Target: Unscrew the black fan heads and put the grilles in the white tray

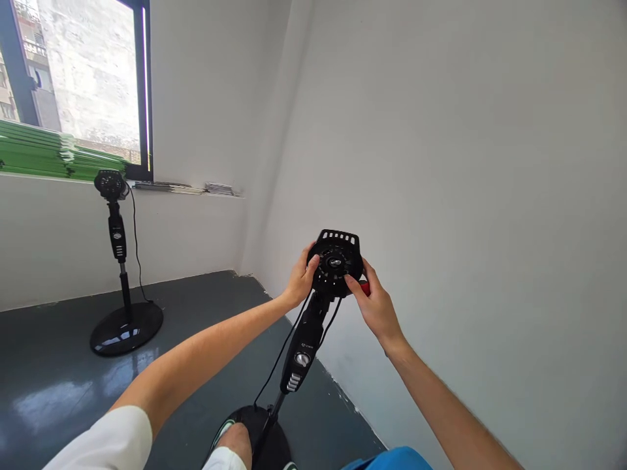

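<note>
A black pedestal fan without blades or grille stands before me, its motor housing (335, 262) facing up towards me. My left hand (302, 277) grips the left side of that housing, thumb on its front face. On the right side, my right hand (375, 303) holds it too, thumb near the lower edge and fingers behind. A small red object (365, 287) shows between my right hand and the housing; most of it is hidden, so its kind is unclear. Below the housing run the control column (300, 359) with a knob and several buttons, and a thin black cable.
The fan's round base (259, 427) rests on the grey floor by my foot. A second bladeless stand fan (117, 241) stands at left near the window. Green stacked sheets (44, 153) and flat grey stacks (186, 188) lie on the sill. A white wall rises close on the right.
</note>
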`<act>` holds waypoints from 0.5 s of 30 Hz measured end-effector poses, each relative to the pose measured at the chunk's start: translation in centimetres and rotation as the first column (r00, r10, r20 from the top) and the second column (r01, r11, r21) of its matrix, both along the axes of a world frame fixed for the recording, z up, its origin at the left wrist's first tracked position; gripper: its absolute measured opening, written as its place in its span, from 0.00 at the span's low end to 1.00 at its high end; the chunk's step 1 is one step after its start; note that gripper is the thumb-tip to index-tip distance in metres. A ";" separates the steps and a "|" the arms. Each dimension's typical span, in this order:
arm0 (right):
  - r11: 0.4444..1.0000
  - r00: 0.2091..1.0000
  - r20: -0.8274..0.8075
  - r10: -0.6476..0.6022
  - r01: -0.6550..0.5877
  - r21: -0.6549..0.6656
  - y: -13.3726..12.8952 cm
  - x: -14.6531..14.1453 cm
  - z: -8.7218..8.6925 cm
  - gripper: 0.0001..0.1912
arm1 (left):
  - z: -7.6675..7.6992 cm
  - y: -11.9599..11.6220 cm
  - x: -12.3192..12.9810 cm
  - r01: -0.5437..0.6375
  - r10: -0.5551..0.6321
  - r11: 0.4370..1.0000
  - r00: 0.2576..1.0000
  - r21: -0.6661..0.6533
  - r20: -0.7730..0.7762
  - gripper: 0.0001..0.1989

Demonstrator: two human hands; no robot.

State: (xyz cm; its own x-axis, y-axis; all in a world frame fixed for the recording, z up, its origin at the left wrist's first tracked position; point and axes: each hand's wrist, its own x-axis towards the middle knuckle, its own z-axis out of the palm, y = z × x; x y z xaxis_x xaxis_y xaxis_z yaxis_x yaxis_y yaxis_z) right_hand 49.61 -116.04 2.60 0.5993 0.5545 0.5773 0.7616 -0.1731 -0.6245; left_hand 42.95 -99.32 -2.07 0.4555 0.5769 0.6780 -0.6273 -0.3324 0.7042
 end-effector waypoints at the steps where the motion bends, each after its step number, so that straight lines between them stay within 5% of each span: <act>1: 1.000 1.000 -0.005 0.007 -0.007 -0.007 0.0 0.0 -0.1 0.38 | -0.2 -0.1 0.1 -0.027 0.027 1.000 1.000 -0.006 -0.002 0.26; 10: 0.997 0.997 -0.074 0.022 -0.017 0.072 -0.2 0.3 -0.2 0.39 | 0.3 -0.2 0.7 0.074 -0.074 0.997 0.997 -0.001 -0.006 0.26; 15: 0.995 0.994 -0.108 0.029 -0.018 0.096 -0.5 0.0 -0.2 0.39 | 0.0 -0.5 0.9 0.035 -0.035 0.999 0.999 -0.011 0.010 0.24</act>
